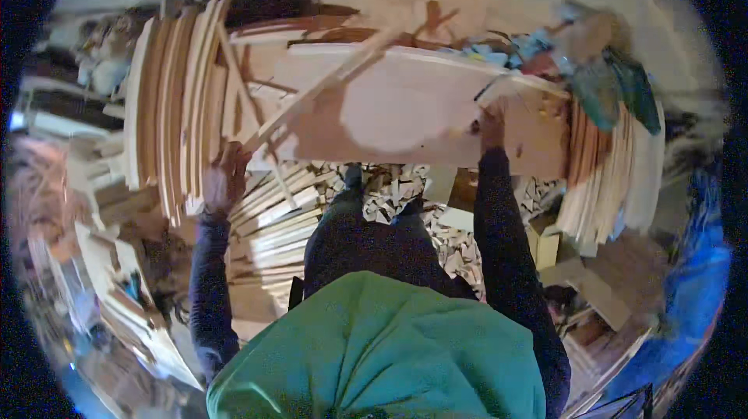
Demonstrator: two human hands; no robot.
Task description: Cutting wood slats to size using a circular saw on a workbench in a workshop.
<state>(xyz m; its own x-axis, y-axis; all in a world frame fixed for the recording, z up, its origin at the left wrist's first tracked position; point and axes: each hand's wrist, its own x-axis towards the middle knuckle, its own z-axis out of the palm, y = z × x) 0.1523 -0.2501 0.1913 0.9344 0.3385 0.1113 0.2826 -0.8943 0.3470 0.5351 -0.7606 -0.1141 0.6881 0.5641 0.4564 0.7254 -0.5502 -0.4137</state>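
Observation:
My left hand (224, 179) is closed round the near end of a long wooden strip (327, 88), which slants away to the right across a pale wooden board (413, 107). A thinner stick (248, 99) crosses under it near that hand. Over the right part of the board, my right hand (492, 124) is closed, its fingers blurred. A thin dark object (489, 88) shows just beyond its fingers; its kind is too blurred to tell. A bright patch of light lies on the board between my hands.
Stacked wooden slats (175, 107) stand left of the board, and more slats (604, 169) lie to its right. Wood offcuts (389, 193) and strips (280, 220) cover the floor by my legs. Dark green bags (623, 91) sit at the far right; blue sheeting (693, 263) hangs right.

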